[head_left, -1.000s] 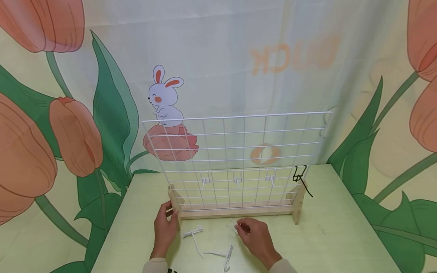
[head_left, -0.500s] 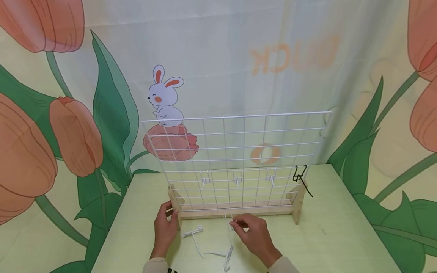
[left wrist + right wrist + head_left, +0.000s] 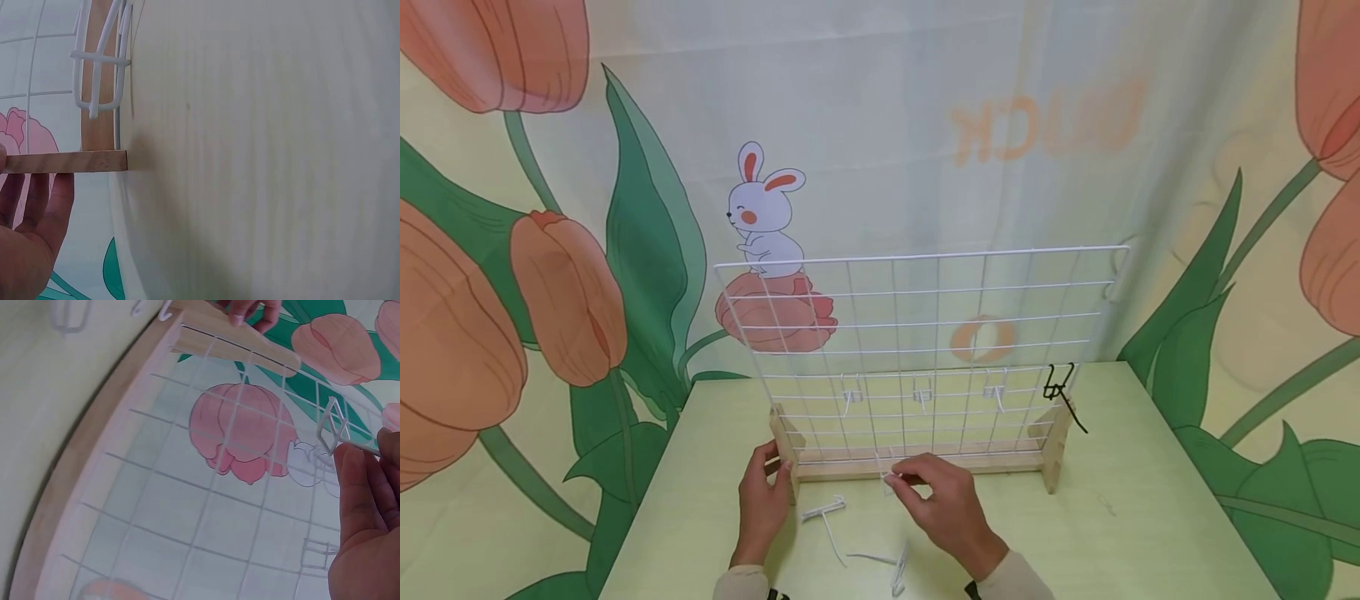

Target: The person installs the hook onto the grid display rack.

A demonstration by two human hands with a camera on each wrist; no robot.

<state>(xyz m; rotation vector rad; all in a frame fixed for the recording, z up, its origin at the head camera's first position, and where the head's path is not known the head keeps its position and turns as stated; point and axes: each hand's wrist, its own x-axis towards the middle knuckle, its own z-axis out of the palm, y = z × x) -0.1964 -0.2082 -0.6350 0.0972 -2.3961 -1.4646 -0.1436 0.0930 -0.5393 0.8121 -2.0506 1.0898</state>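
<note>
Your left hand grips the flat pale-wood upright; your right hand pinches a white wire hook before the white wire grid. You're apparently hanging it; next, line it up over the grid.

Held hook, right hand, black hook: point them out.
Held hook (image 3: 338, 429): right wrist view, on its white wire frame.
Right hand (image 3: 949, 505): head view, on the back of the hand.
Black hook (image 3: 1056, 390): head view, on its wire frame.

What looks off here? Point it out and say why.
The black hook, near the right end of the grid: the other three hung hooks and the held hook are white. Nothing looks spilled.
</note>
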